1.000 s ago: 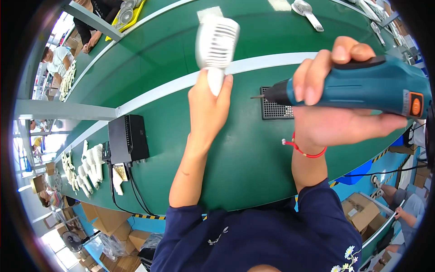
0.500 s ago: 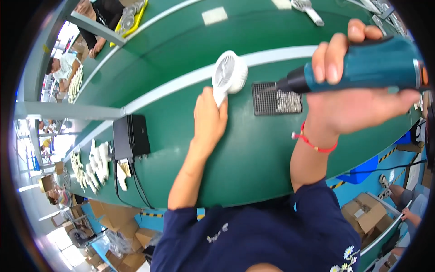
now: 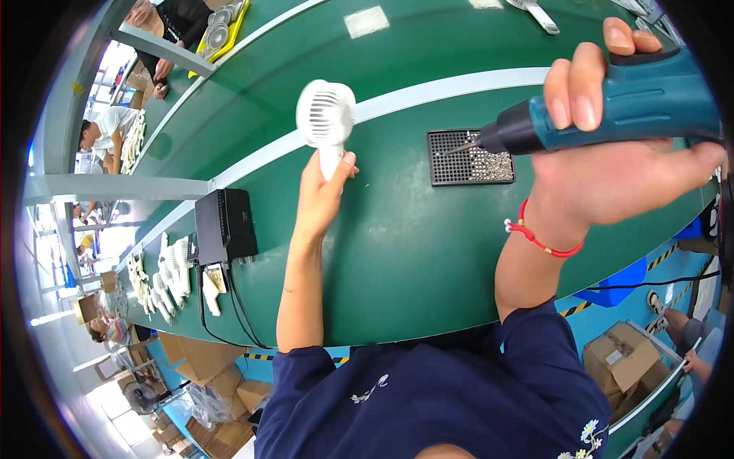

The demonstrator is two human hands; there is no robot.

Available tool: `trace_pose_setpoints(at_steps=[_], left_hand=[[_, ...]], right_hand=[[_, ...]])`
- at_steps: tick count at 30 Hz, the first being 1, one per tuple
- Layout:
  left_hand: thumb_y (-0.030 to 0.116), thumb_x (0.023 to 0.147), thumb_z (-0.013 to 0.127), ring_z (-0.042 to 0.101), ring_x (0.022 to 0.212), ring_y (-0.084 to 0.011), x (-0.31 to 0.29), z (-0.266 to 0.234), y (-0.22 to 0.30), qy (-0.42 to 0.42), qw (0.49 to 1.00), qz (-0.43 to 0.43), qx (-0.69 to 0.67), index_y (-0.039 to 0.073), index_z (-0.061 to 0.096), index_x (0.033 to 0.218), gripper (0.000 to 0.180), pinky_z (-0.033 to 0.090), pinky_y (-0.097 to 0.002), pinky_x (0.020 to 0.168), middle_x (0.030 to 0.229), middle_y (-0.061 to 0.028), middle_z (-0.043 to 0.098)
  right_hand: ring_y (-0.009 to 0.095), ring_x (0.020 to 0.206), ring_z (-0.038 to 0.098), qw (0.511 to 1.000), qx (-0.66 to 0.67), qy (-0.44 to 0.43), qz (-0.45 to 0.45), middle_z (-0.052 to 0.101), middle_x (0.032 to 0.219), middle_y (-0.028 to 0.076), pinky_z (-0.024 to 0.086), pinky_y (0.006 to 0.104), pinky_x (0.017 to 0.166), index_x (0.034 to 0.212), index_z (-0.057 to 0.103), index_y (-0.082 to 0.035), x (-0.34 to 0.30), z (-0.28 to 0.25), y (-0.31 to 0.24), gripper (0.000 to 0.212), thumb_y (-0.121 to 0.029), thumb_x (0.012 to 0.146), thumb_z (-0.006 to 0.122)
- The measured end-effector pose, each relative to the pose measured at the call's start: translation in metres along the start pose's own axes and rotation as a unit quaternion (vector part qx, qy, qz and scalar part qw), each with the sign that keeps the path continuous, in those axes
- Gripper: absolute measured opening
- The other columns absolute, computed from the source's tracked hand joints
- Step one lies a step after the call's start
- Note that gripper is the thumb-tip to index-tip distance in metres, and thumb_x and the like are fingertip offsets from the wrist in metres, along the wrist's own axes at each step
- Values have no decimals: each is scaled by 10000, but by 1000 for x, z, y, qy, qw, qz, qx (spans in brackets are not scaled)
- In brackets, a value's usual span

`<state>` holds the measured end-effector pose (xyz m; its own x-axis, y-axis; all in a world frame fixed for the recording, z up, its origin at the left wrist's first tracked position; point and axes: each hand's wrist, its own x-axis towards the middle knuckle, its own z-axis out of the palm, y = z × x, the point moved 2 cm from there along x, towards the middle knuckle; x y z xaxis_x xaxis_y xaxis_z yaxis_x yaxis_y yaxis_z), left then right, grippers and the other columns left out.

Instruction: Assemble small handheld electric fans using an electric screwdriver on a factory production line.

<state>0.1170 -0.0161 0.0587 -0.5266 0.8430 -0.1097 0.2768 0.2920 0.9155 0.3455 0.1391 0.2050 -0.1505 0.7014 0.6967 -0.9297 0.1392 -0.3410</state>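
Observation:
My left hand is closed round the handle of a white handheld fan, raised above the green bench with its slotted round head upward. In my right hand is a teal electric screwdriver, its black nose pointing left. The thin bit reaches over a black screw tray, a grid of small holes. Silvery screws crowd the tray's right part. Whether the bit touches a screw I cannot tell.
A black box with cables stands on the green bench at left, beside several white fan parts. Another white fan lies at the far side. People sit at the far left, near a yellow tray. A grey rail crosses the bench.
The fan has moved left in my left hand and turned, so its slotted side faces me more. My right hand and the screwdriver have shifted slightly right; the bit still points over the tray.

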Motion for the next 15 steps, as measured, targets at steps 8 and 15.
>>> trace_pose_setpoints(at_steps=[8, 15], left_hand=[[223, 956, 550, 593, 827, -247, -20, -9, 14, -127, 859, 11, -496, 40, 524, 1042, 204, 537, -435, 816, 796, -88, 553], [224, 958, 544, 542, 664, -184, -18, -29, 18, -146, 825, 0, -547, 32, 509, 1075, 227, 487, -340, 596, 763, -64, 516]], right_hand=[[162, 571, 460, 999, 19, 27, 30, 449, 1068, 137, 382, 298, 500, 1142, 481, 43, -4, 4, -10, 772, -674, 860, 425], [152, 564, 444, 998, 5, 40, 49, 435, 1040, 134, 370, 287, 493, 1118, 470, 47, -3, 6, -3, 736, -643, 865, 432]])
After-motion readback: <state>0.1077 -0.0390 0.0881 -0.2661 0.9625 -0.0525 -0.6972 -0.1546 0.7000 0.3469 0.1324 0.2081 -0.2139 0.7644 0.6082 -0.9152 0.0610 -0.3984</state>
